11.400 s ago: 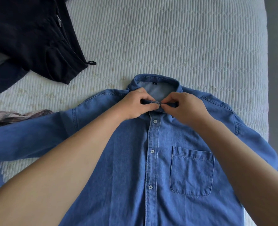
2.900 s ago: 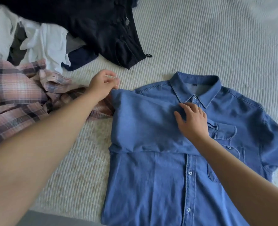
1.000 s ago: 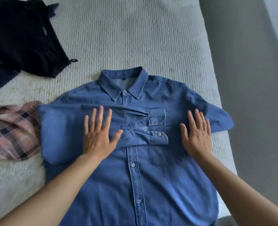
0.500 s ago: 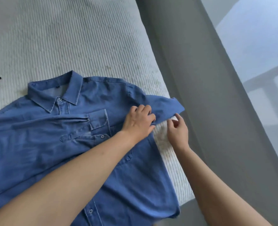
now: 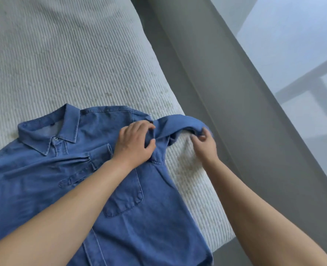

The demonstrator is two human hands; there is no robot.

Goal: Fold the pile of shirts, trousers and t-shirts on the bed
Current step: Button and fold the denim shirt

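denim shirt (image 5: 120, 198) flat on bed (image 5: 62, 64) | left hand (image 5: 134, 143) fingers pinch shoulder | right hand (image 5: 204, 144) fingers grasp raised sleeve (image 5: 180, 123)

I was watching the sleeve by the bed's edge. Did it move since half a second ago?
Yes. The right sleeve has risen off the bed, arched between the left hand and right hand.

Right hand (image 5: 204, 143) now lifts the far sleeve (image 5: 180, 124) off the mattress (image 5: 187, 169) (it lay flat half a second ago); left hand (image 5: 134, 144) shifts up to the shoulder seam.
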